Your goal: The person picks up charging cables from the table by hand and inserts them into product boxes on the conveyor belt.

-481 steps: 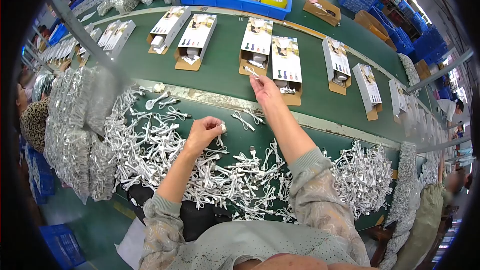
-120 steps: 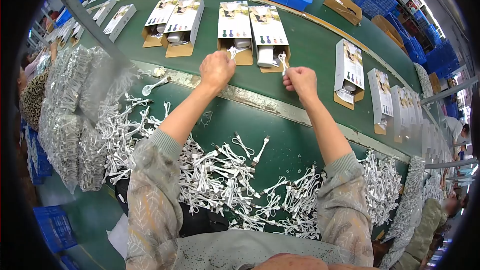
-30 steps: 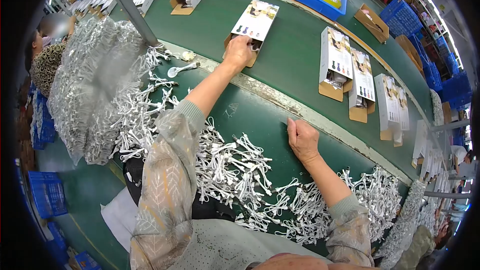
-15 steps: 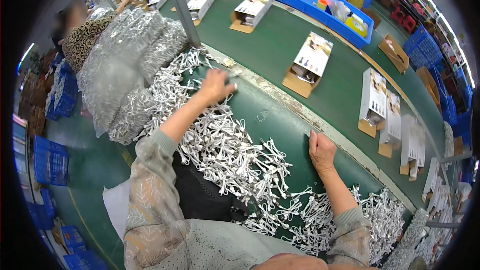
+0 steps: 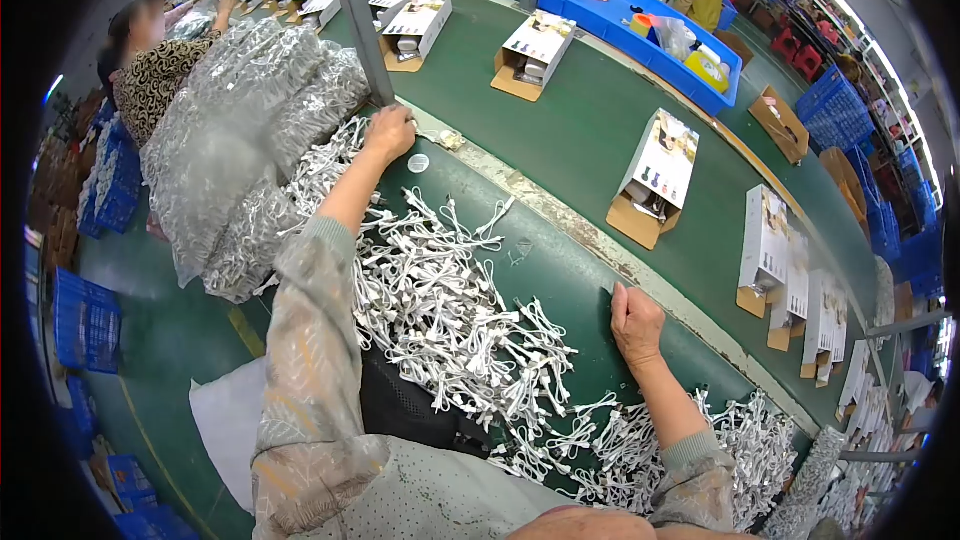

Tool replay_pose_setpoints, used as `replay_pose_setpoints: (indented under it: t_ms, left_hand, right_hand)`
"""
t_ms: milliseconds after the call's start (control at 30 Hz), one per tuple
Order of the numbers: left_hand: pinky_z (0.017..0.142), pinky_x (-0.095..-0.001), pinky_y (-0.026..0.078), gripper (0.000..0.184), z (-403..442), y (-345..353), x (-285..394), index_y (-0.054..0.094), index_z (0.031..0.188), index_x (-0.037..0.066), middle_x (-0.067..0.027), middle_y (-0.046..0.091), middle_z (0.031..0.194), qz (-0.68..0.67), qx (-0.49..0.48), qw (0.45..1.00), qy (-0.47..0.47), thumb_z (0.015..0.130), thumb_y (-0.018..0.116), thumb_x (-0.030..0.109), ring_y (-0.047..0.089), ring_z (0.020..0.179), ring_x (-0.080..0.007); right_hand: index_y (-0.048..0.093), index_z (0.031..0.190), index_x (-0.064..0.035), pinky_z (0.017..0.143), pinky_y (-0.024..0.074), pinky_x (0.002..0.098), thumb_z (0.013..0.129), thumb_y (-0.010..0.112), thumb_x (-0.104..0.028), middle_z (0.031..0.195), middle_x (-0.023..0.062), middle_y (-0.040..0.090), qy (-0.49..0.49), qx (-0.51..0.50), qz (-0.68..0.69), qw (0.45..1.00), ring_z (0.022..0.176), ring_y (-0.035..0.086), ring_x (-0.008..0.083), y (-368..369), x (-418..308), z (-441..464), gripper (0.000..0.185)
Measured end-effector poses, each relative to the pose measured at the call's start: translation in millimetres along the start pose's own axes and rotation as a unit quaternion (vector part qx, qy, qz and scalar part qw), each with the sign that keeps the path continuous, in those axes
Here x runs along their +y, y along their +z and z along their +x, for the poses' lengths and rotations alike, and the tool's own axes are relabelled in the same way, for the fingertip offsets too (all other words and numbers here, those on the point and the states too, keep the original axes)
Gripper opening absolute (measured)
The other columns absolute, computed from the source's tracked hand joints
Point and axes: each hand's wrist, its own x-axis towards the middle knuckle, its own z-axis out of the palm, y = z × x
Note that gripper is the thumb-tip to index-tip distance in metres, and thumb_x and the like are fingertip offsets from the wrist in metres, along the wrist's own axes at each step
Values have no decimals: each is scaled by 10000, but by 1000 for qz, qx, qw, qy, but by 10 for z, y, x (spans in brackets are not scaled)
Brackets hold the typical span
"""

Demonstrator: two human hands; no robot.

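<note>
A large heap of short white cables (image 5: 440,310) lies on the green work table (image 5: 560,290) in front of me. My left hand (image 5: 390,132) is at the far end of the heap, beside the grey metal post. Its fingers are curled down, and what they hold, if anything, is hidden. Just below that hand lies a small round white disc (image 5: 419,163). To the right, my right hand (image 5: 638,325) rests on the table as a fist, thumb uppermost. Whether it encloses anything cannot be seen. A second heap of white cables (image 5: 755,440) spreads around my right forearm.
Clear plastic bags full of cables (image 5: 250,140) are stacked at the left. Beyond the table edge, a green conveyor (image 5: 560,130) carries open printed boxes (image 5: 655,175). A blue tray (image 5: 640,35) stands behind it. A co-worker (image 5: 160,60) is at the far left.
My left hand has moved up and left to the post, and the round disc now shows on the table. My right hand has hardly moved. The boxes have shifted rightward along the conveyor.
</note>
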Motion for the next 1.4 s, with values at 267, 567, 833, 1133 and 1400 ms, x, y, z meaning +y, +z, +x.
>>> replay_pose_setpoints:
  t_ms: [267, 567, 833, 1133, 1400]
  left_hand:
    - [873, -374, 459, 215, -1137, -553, 729, 668, 949, 23, -146, 620, 989, -90, -235, 942, 220, 750, 659, 102, 599, 953, -300]
    - [701, -318, 483, 165, -1068, -770, 1057, 661, 895, -15, -104, 659, 827, -205, -213, 951, 90, 792, 618, 107, 608, 733, -210]
    - [778, -424, 497, 153, -1138, -301, 912, 647, 828, 43, -160, 656, 910, 91, -85, 969, 214, 748, 664, 172, 637, 854, -327]
    - [699, -413, 492, 169, -1030, -475, 866, 631, 782, 39, -139, 651, 736, -20, -150, 979, 137, 747, 642, 204, 631, 739, -323]
    - [545, -295, 507, 181, -532, -172, 1322, 630, 779, -14, -73, 637, 667, -285, -161, 945, 17, 795, 623, 167, 641, 552, -142]
  right_hand:
    - [489, 603, -38, 480, 396, 405, 902, 587, -172, 556, 160, 475, 3, -1, 25, 1000, 486, 493, 340, -9, -27, -2, 342]
    - [545, 631, -55, 513, 427, 413, 904, 584, -220, 604, 151, 533, 45, -35, 37, 998, 543, 543, 337, -5, 26, -26, 321]
    - [593, 1123, -49, 856, 482, 400, 830, 558, -36, 1118, 155, 592, -163, -62, 140, 975, 1014, 575, 332, 563, -797, 881, 295]
    - [649, 959, -43, 703, 513, 360, 803, 657, -130, 852, 96, 643, 3, -259, 190, 947, 750, 600, 261, 582, -684, 866, 180]
    - [629, 949, -8, 555, 516, 209, 864, 675, -209, 748, 11, 611, 410, -195, 555, 697, 609, 576, 79, 277, 49, 1102, 223]
